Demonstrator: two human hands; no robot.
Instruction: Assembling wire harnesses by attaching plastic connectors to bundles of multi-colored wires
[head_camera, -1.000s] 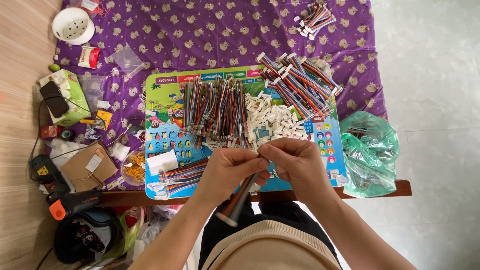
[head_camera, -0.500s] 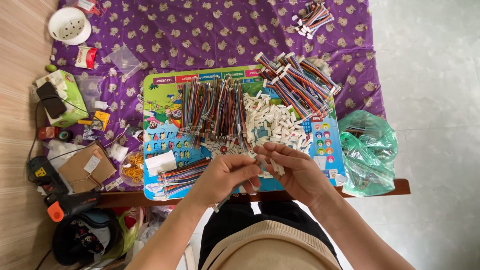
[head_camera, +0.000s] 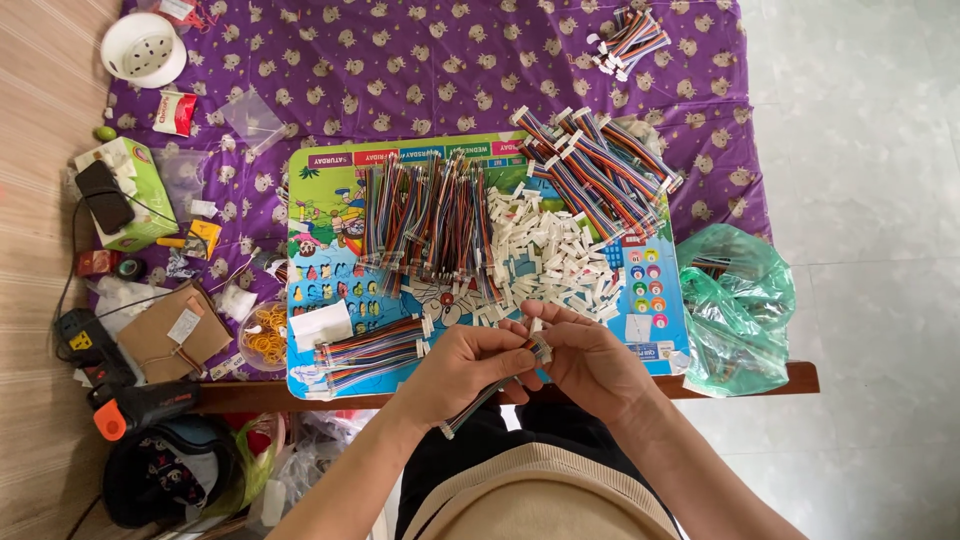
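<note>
Far left of frame, off the cloth: glue gun (head_camera: 135, 408) on the floor, a green box (head_camera: 128, 190) and a white bowl (head_camera: 143, 48) at upper left — out of reach, so apparently not in use.

Left-centre: rubber bands (head_camera: 266, 335) in a small dish beside the mat (head_camera: 325, 255), close by for binding. Finished cable bundles (head_camera: 372, 350) lie at the mat's lower left, just left of the left hand.

Centre: loose wires (head_camera: 430, 220) stacked in a row on the mat; white plugs (head_camera: 550, 260) heaped to their right — both directly ahead of the hands, likely for a short reach.

Lower centre: left hand (head_camera: 462, 368) closed around a ribbon cable (head_camera: 490, 395), whose free end hangs down over the counter (head_camera: 250, 398) edge. Right hand (head_camera: 592, 362) pinches the cable's top end, where a white plug sits; hands touching, held near the body, probably for close sight.

Right: more cables (head_camera: 600, 175) fanned at the mat's upper right; green bag (head_camera: 735, 300) at the counter's right end.
</note>
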